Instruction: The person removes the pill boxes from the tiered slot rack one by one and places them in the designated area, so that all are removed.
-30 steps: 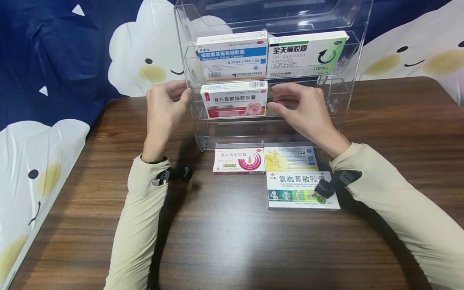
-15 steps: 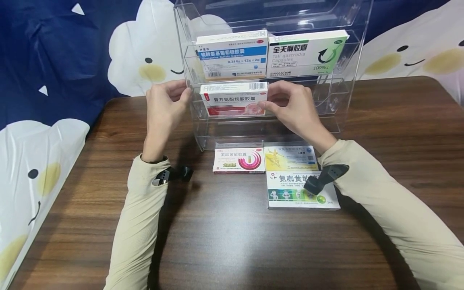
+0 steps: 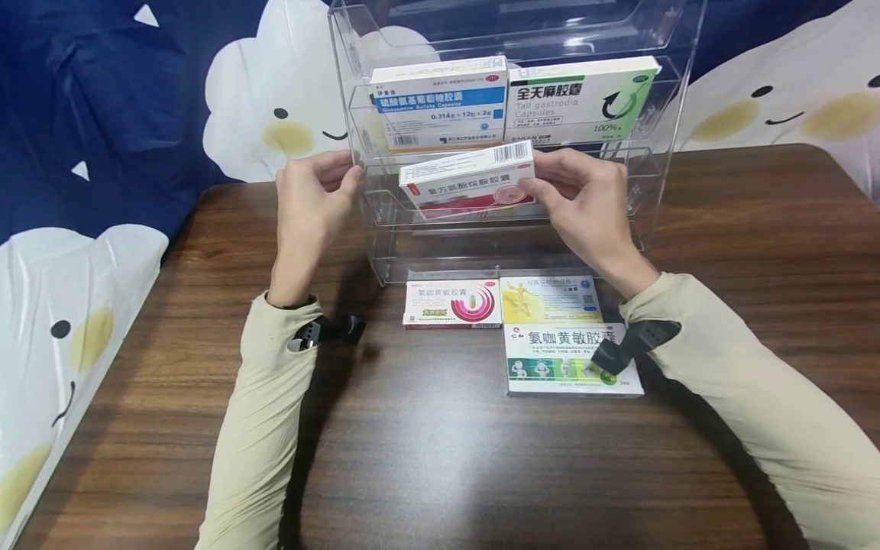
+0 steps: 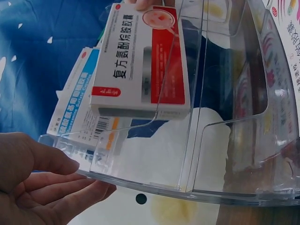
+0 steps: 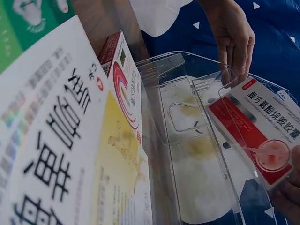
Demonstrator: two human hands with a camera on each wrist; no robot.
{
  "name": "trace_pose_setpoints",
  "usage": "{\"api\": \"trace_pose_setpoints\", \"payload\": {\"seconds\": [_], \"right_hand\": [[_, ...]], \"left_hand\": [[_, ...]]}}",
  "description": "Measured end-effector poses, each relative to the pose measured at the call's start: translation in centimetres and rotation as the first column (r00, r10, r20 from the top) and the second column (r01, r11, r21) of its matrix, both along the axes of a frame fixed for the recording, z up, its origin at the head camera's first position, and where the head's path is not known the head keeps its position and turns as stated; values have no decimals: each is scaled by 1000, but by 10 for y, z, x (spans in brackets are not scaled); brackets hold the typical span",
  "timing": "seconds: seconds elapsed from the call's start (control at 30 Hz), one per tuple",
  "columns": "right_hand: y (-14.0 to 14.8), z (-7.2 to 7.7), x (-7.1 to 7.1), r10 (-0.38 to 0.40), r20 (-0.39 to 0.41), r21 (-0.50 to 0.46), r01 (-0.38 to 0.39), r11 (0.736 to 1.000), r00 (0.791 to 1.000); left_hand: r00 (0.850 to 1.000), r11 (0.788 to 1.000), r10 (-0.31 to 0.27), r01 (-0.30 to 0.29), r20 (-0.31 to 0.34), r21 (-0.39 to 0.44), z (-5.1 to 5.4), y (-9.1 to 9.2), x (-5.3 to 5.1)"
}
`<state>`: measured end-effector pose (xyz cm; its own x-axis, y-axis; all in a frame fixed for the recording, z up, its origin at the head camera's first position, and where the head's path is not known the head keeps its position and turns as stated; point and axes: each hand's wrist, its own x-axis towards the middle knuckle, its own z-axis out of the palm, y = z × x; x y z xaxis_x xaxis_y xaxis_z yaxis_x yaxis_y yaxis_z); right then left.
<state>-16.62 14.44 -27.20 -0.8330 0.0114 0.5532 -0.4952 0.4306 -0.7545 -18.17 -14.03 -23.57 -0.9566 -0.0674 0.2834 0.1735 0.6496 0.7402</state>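
In the head view my right hand [image 3: 591, 202] pinches the right end of a red-and-white capsule box [image 3: 474, 179]. The box is tilted, its right end higher, at a middle tier of a clear acrylic display rack [image 3: 380, 263]. Seen from the left wrist, the box [image 4: 136, 61] shows its front above the tier, with fingertips at its far end. My left hand [image 3: 312, 206] holds the rack's left side edge, thumb on one face and fingers on the other. In the right wrist view the box [image 5: 258, 126] leans beside the rack, and the right hand shows only partly.
On the tier above stand a blue-and-white glucosamine box [image 3: 440, 111] and a green-and-white box [image 3: 584, 103]. Before the rack, a pink-and-white box [image 3: 450, 304], a yellow box [image 3: 550, 299] and a larger white-and-green box [image 3: 564, 359] lie on the wooden table [image 3: 412, 458].
The right hand first came to the capsule box's right end and gripped it. Since then the box has shifted right and tilted, right end up. The left hand has stayed at the rack's edge.
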Motion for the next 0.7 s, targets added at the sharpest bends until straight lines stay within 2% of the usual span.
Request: {"api": "trace_pose_setpoints", "payload": {"seconds": [0.1, 0.2, 0.47, 0.7], "right_hand": [[3, 0, 2, -33, -54, -24, 32, 999, 998], [7, 4, 6, -49, -58, -49, 46, 998, 997], [19, 11, 27, -56, 63, -23, 58, 998, 996], [30, 9, 43, -78, 126, 0, 78, 997, 989]], "left_hand": [[1000, 1000, -2, 2, -3, 6, 0, 0, 0], [1000, 1000, -6, 6, -4, 12, 0, 1, 0], [1000, 1000, 1, -1, 2, 9, 0, 1, 0], [1000, 1000, 6, -6, 8, 9, 0, 1, 0]]}}
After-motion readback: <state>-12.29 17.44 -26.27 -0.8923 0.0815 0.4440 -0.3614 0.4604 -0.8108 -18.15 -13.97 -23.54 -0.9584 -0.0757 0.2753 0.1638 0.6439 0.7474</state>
